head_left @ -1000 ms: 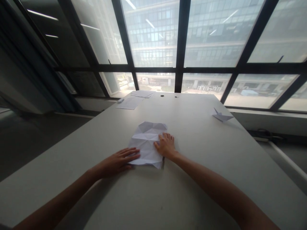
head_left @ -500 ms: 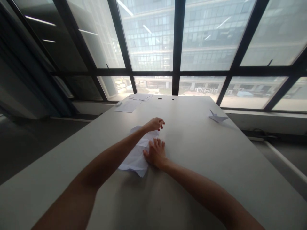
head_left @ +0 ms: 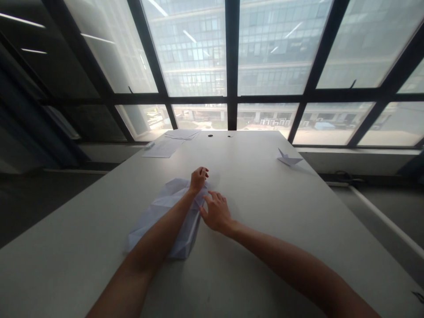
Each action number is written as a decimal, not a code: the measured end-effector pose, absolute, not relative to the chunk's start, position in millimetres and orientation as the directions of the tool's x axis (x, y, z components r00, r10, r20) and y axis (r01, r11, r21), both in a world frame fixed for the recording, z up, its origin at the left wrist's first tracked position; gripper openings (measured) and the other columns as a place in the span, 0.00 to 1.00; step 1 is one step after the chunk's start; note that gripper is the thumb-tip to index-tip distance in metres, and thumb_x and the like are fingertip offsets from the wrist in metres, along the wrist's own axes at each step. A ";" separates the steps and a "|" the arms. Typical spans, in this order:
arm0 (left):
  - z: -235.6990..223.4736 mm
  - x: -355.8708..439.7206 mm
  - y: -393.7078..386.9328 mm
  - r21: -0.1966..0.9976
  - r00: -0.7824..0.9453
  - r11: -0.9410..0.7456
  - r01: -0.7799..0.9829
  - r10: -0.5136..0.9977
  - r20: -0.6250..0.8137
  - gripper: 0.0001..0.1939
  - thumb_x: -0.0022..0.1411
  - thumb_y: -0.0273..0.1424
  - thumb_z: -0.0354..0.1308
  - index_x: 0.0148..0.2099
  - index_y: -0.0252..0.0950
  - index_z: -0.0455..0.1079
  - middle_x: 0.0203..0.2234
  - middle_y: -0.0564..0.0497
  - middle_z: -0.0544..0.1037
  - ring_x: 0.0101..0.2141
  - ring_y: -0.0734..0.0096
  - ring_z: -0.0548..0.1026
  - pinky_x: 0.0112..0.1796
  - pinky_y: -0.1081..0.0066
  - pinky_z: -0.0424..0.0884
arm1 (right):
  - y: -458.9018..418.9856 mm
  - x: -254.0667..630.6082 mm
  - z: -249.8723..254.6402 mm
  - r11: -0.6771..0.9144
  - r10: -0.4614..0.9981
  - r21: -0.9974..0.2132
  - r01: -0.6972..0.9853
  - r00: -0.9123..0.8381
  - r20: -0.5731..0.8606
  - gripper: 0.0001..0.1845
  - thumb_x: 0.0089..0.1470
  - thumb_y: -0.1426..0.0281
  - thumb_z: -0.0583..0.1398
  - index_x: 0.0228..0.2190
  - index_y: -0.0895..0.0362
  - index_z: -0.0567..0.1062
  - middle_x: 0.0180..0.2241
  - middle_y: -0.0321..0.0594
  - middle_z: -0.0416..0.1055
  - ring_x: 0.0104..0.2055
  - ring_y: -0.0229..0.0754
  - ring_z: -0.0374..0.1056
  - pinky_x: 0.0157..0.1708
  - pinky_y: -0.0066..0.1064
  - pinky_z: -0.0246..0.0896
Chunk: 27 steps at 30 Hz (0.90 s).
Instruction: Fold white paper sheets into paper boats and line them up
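A creased white sheet of paper [head_left: 159, 207] lies on the white table, partly covered by my left forearm. At its far right corner is my left hand [head_left: 199, 179], its fingers curled inward; whether they pinch anything is hidden. Close beside it, my right hand [head_left: 217, 213] is open, palm down, with the fingers spread. Its thumb and fingertips lie at the paper's right edge, where a narrow folded strip shows.
Flat white sheets [head_left: 162, 148] lie at the table's far left. A folded paper shape with pointed ends [head_left: 289, 160] stands near the right edge. Small round holes [head_left: 210, 135] mark the far side of the table [head_left: 265, 198]. Large windows rise behind it.
My left hand has come down and left onto the paper's far corner, its fingers more curled. The paper shows wider, stretching farther left and nearer. The view has turned slightly right.
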<state>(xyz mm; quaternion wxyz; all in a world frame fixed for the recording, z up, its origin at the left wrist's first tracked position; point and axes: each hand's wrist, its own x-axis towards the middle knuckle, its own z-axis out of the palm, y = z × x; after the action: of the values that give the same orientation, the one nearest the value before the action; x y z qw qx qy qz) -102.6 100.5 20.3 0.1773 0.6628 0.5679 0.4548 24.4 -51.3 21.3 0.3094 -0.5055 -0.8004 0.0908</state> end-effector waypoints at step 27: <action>21.1 -127.3 100.0 0.807 -0.255 -0.248 -0.535 0.959 0.126 0.16 0.62 0.44 0.55 0.36 0.35 0.67 0.19 0.56 0.68 0.16 0.80 0.63 0.17 0.79 0.57 | 89.4 352.3 21.3 -0.003 0.758 -0.397 0.918 0.262 0.598 0.09 0.56 0.75 0.56 0.33 0.61 0.78 0.34 0.51 0.72 0.45 0.52 0.62 0.46 0.49 0.48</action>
<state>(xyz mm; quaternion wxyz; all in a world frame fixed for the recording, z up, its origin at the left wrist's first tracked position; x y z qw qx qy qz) -127.3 100.0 21.1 0.5181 0.3229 0.3277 0.7210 352.3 89.4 21.3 0.3747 -0.7002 -0.5982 -0.1066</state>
